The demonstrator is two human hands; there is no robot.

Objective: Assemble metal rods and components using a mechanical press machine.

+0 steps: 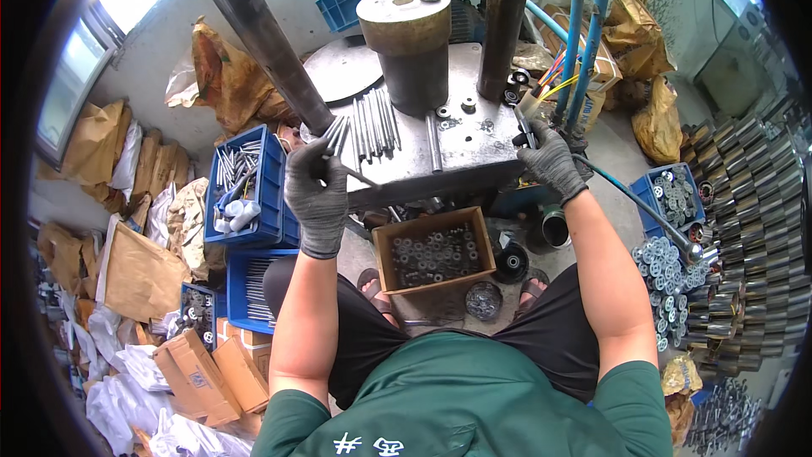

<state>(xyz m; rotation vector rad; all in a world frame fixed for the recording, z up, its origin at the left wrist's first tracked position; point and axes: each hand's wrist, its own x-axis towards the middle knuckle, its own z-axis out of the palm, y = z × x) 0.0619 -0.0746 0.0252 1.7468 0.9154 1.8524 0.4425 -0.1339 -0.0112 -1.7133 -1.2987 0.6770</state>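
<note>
My left hand (316,196), in a grey glove, is closed at the left front of the metal press table (406,156). A thin metal rod (362,177) sticks out from its fingers toward the right. Beyond that hand, a bunch of similar rods (374,127) lies on the table, several leaning together. My right hand (551,161), also gloved, is closed at the table's right edge around a short dark metal part (524,131), partly hidden by the fingers. Between the hands, a single thicker rod (434,142) points away from me, near small ring-shaped parts (469,105).
A heavy cylinder (410,51) stands between two steel columns (507,25). Below the table is a cardboard box (383,258) of small wheels. Blue crates (288,233) stand at left; wheels (664,288) and stacked metal tubes (744,262) at right. Blue hoses (584,51) hang beside my right hand.
</note>
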